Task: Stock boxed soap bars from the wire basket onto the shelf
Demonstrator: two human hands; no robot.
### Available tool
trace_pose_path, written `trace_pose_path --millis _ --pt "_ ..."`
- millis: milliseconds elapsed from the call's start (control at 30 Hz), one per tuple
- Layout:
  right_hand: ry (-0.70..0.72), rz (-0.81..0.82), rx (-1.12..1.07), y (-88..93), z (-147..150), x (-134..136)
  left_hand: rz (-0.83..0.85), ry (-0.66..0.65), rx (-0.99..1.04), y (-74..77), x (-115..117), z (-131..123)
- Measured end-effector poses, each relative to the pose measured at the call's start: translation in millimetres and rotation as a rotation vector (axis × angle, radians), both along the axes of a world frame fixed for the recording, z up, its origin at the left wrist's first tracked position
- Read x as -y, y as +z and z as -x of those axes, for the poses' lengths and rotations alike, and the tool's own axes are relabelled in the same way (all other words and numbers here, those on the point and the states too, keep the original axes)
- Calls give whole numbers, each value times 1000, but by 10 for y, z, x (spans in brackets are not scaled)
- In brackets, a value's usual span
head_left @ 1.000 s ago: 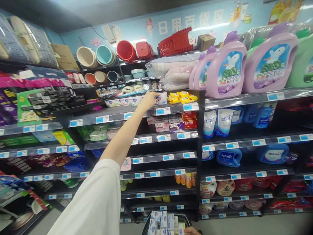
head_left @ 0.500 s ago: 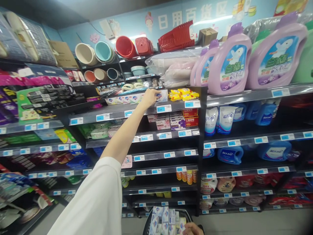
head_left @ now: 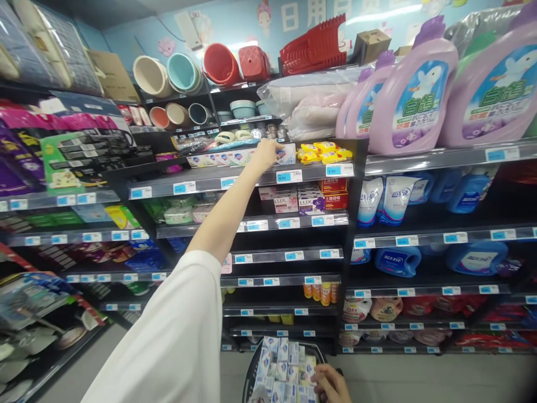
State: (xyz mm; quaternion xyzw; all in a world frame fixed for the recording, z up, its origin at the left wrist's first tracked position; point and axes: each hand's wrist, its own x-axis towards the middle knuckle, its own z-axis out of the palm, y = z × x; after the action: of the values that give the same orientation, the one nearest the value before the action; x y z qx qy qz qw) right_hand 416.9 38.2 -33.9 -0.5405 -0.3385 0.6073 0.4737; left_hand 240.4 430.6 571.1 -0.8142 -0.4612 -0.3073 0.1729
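We record the left hand (head_left: 265, 155) at the shelf's (head_left: 201, 182) front edge, the soap box (head_left: 290, 153) touching just right of its fingers; whether they clamp it we cannot tell.

The left hand (head_left: 265, 155) covers the left end of a small white cardboard soap box (head_left: 290, 152) on the far grey metal shelf (head_left: 247, 181), hiding its grip. The right hand (head_left: 331, 384) and the round black basket (head_left: 250, 376) near it run off the bottom edge, and the print on the blue price tags (head_left: 289, 176) is too small to read.
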Motion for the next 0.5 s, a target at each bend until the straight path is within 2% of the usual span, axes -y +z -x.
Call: trace_pose_path --millis 100,200,267,333,367,400,433,467,500 --pt "-18 -3 19 84 -17 63 25 -28 -7 0 -7 20" --pt "-61 1 41 116 -53 126 15 -138 11 45 49 45" --pt "-61 11 27 88 -92 160 -112 -230 103 63 228 65" --pt "-48 30 11 30 -130 182 -301 -318 234 -44 565 103" --pt "-47 36 10 0 -144 190 -380 -358 287 -190 783 131" --pt "-50 37 16 -23 -155 198 -435 -393 327 -417 1022 165" --pt "-54 32 28 -35 -162 206 -455 -426 344 -733 1270 204" --pt "-58 29 45 -29 -167 219 -429 -463 322 -1133 1521 244" --pt "-59 28 64 -4 -171 235 -341 -511 239 -1605 1775 284"
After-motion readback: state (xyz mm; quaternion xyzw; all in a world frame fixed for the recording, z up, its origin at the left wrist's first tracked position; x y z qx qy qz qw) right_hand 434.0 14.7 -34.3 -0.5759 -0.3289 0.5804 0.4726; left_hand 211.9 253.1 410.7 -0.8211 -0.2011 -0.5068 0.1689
